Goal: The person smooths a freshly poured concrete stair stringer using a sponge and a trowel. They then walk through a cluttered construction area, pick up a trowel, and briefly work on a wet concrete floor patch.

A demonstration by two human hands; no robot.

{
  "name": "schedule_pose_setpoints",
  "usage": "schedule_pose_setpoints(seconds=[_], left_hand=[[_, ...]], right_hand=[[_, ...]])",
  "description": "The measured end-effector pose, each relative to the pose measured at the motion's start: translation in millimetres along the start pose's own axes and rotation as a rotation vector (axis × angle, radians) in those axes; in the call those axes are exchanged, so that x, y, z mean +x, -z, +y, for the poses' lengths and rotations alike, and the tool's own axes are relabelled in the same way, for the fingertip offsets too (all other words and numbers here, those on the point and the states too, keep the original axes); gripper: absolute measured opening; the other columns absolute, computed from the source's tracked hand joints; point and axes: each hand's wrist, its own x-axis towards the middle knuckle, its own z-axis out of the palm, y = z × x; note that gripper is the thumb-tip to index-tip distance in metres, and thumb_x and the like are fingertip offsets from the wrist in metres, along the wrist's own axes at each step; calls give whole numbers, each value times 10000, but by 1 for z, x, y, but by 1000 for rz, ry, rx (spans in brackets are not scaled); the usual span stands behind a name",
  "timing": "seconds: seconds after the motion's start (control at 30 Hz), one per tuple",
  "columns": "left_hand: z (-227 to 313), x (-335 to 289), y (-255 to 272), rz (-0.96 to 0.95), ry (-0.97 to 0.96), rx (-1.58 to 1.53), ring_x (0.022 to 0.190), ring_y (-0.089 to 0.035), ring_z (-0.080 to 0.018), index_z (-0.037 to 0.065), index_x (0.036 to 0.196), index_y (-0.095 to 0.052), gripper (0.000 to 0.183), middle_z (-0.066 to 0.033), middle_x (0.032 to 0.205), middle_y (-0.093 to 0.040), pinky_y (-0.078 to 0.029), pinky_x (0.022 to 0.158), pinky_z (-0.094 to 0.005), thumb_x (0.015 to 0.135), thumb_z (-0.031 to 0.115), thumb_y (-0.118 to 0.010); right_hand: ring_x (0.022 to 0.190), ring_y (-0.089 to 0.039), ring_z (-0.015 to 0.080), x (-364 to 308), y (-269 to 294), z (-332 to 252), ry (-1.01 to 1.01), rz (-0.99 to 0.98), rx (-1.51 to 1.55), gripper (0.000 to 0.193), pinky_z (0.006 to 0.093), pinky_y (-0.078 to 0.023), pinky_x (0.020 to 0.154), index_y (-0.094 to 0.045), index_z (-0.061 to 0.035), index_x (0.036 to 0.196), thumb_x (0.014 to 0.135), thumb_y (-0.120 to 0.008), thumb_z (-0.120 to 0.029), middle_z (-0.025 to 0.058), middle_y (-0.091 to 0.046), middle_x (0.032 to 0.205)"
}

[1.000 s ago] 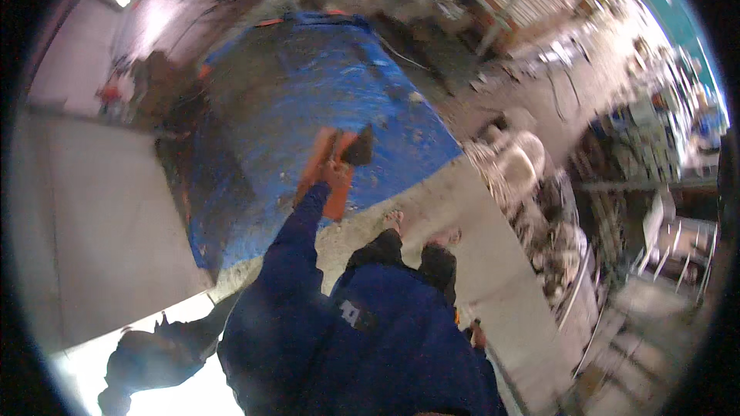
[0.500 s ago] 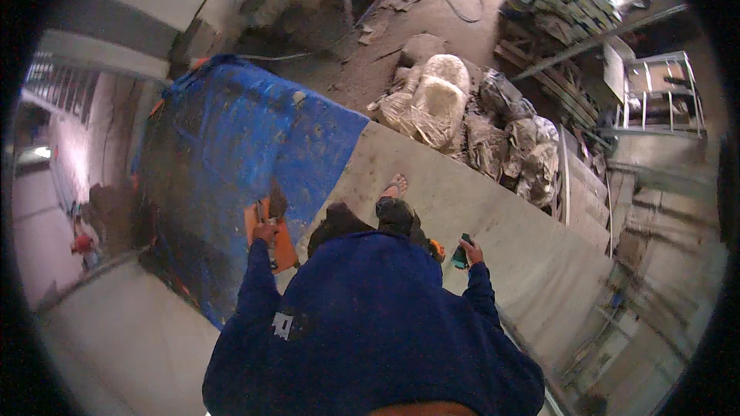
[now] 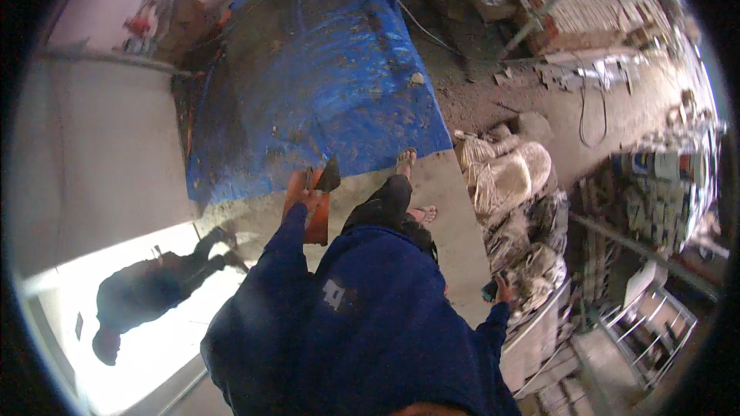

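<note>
My left hand [image 3: 310, 199] is closed around an orange flat board [image 3: 317, 225], which looks like a plastering float, together with a trowel whose dark pointed blade [image 3: 330, 176] sticks out beyond the fingers. Below them lies the pale floor sheet [image 3: 362, 189], near the edge of a blue tarp [image 3: 339, 92]. Out to the right, my right hand [image 3: 505, 291] grips a small dark green object [image 3: 489, 290]; its kind is unclear. That hand hangs beside dusty, filled sacks [image 3: 539, 270]. Both hands are held low at my sides.
A pale, dusty rounded bundle [image 3: 512, 177] lies right of the sheet. At lower left, another person [image 3: 154, 285] appears dark against a bright panel. A metal frame [image 3: 647, 331] stands at lower right, and stacked buckets [image 3: 667, 185] and boards lie farther right.
My body has turned left, so the blue tarp now lies ahead and the sacks are beside my right hand. Another person has come into view. Both hands keep their holds.
</note>
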Motion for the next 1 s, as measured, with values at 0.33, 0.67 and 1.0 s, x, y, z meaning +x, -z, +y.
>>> schedule_pose_setpoints(seconds=[0.33, 0.67, 1.0], left_hand=[[36, 54, 24, 157, -101, -182, 786, -587, -338, -7, 1110, -578, 591, -190, 986, -614, -453, 661, -506, 726, 424, -707], [108, 135, 156, 136, -357, 275, 765, -607, -326, 24, 1168, -578, 618, -180, 942, -646, -482, 657, -475, 727, 434, -717], [213, 163, 213, 129, -473, 505, 743, -624, -312, 32, 1040, -649, 500, -160, 893, -675, -507, 650, -457, 737, 423, -723]], right_hand=[[1074, -590, 251, -17, -68, -154, -49, -88, -282, 494, 353, -464, 929, -515, -5, 1279, 897, -611, -303, 156, -600, 1193], [1006, -627, 279, -48, -95, -148, -209, 209, -185, 830, 383, -507, 855, -504, 16, 1261, 692, -779, -522, 170, -640, 1106], [943, -640, 222, -127, -121, -56, -274, 418, 152, 818, 346, -518, 818, -549, 77, 1188, 662, -815, -490, 162, -656, 1059]])
